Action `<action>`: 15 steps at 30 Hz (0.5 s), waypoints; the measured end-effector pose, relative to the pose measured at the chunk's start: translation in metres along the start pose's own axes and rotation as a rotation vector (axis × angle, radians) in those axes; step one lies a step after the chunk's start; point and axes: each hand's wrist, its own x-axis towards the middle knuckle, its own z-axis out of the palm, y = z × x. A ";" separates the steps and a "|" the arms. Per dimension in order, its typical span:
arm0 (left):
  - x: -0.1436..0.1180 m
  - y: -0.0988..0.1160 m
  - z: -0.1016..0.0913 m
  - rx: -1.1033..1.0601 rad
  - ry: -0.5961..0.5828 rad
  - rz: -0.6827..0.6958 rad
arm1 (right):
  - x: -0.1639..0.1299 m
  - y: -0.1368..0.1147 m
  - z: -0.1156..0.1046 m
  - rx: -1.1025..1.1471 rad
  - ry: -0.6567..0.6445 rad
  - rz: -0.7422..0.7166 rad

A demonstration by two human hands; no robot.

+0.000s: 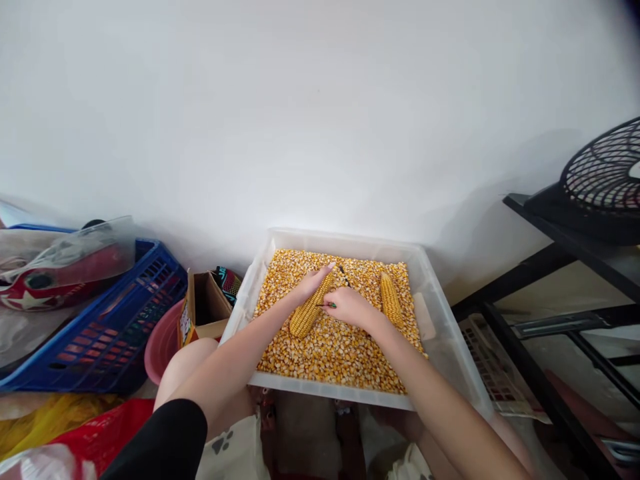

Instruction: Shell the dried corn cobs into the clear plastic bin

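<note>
A clear plastic bin [440, 303] in front of me is filled with loose yellow corn kernels [330, 350]. My left hand [311, 283] rests on a corn cob [306, 315] lying on the kernels and steadies it. My right hand [350, 307] grips a thin dark tool [343, 272] whose tip pokes out past the cob's far end. A second corn cob [391, 298] lies on the kernels just right of my right hand.
A blue plastic crate [107, 327] with bagged items sits at the left, with a pink bowl [161, 343] and an open cardboard box [205, 307] beside the bin. A black metal rack [560, 320] holding a fan [607, 167] stands on the right. A white wall is behind.
</note>
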 end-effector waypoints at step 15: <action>0.002 -0.009 0.007 0.323 -0.133 0.039 | -0.003 0.004 0.005 0.126 -0.100 -0.042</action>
